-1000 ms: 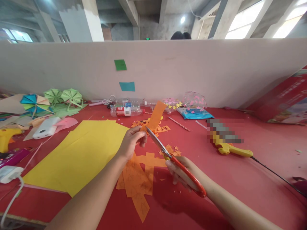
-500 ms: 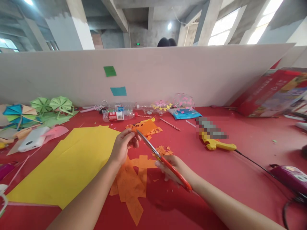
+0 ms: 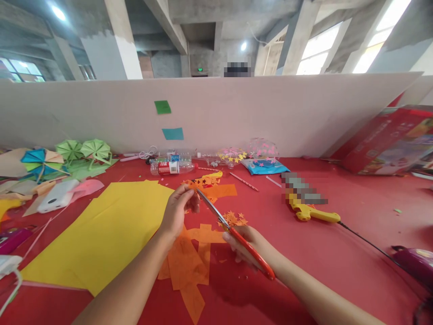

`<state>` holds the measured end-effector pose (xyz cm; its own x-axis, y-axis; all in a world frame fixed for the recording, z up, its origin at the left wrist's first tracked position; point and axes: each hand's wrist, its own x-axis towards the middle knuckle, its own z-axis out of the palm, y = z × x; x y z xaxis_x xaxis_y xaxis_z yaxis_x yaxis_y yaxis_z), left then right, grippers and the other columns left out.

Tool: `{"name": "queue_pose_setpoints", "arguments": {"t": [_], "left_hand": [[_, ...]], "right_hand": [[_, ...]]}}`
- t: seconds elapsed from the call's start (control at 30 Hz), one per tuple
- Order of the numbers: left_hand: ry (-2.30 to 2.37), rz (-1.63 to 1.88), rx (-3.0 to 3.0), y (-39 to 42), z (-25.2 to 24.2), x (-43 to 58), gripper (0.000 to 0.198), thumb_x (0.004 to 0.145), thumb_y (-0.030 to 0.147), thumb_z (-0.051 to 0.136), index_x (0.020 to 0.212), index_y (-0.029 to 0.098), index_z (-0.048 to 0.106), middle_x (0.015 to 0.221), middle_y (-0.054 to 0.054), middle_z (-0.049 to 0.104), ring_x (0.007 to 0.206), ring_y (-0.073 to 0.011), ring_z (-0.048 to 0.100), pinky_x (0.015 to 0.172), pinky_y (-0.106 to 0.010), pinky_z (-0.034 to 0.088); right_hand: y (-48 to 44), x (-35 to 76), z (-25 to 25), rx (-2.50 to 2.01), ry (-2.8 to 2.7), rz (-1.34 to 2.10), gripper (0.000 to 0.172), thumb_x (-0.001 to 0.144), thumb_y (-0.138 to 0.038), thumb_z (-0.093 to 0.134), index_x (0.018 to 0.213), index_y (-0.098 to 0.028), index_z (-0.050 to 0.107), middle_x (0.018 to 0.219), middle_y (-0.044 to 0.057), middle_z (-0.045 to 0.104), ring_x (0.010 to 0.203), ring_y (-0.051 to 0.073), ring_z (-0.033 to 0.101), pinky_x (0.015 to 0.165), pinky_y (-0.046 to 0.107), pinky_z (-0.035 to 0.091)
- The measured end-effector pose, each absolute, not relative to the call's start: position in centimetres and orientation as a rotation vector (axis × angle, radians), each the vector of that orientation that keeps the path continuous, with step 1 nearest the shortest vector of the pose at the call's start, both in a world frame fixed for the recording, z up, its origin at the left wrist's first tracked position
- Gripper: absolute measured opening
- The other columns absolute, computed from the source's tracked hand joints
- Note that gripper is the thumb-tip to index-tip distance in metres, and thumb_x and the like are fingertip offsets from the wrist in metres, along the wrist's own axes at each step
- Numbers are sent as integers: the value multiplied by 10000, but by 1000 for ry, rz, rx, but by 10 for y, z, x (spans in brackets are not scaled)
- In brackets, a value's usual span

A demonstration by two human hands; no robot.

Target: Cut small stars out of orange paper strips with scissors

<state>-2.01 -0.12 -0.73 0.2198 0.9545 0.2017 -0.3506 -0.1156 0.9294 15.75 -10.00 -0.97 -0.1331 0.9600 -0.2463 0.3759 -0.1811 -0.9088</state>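
Note:
My left hand (image 3: pixel 179 205) pinches a small piece of orange paper (image 3: pixel 193 185) between thumb and fingers. Red-handled scissors (image 3: pixel 248 250) are in my right hand (image 3: pixel 250 243), their blades pointing up and left to that paper; the blades look nearly closed. Just beyond the tips lies an orange paper strip (image 3: pixel 223 191); whether it joins the held piece I cannot tell. A heap of small orange stars (image 3: pixel 234 219) sits right of the blades. Below my hands are larger orange paper scraps (image 3: pixel 186 264) on the red table (image 3: pixel 304 271).
Yellow paper sheets (image 3: pixel 111 225) spread to the left, with green folded paper umbrellas (image 3: pixel 95 149) behind. Plastic bottles (image 3: pixel 169 167), a blue packet (image 3: pixel 265 166) and a striped straw (image 3: pixel 244 181) lie near the white partition (image 3: pixel 216 113). A yellow glue gun (image 3: pixel 314 213) with a cord lies right.
The orange strip beyond the blades now lies lower and reaches farther right. My hands keep nearly the same pose; the whole view has shifted slightly.

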Motion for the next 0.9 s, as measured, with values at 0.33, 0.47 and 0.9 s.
{"name": "queue_pose_setpoints", "arguments": {"t": [0.33, 0.47, 0.9], "left_hand": [[710, 1267, 1323, -2, -3, -23, 187, 797, 253, 551, 633, 166, 534, 547, 40, 564, 432, -68, 503, 451, -203, 376], [703, 1249, 1356, -1, -1, -25, 191, 787, 251, 553, 617, 167, 532, 540, 40, 556, 427, -67, 493, 438, -204, 369], [703, 1229, 1364, 0, 0, -25, 196, 787, 259, 563, 616, 164, 551, 538, 41, 553, 419, -58, 489, 416, -193, 365]], "right_hand": [[-102, 160, 2, -1554, -1550, 1385, 541, 706, -708, 567, 601, -219, 358, 412, -115, 313, 322, 52, 369, 382, 192, 337], [-102, 163, 0, -1556, -1566, 1378, 540, 712, -711, 560, 607, -216, 371, 438, -101, 353, 316, 47, 357, 330, 178, 259], [-100, 167, -8, -1579, -1554, 1393, 512, 759, -674, 559, 631, -195, 432, 509, -55, 489, 316, 36, 359, 301, 158, 281]]}}
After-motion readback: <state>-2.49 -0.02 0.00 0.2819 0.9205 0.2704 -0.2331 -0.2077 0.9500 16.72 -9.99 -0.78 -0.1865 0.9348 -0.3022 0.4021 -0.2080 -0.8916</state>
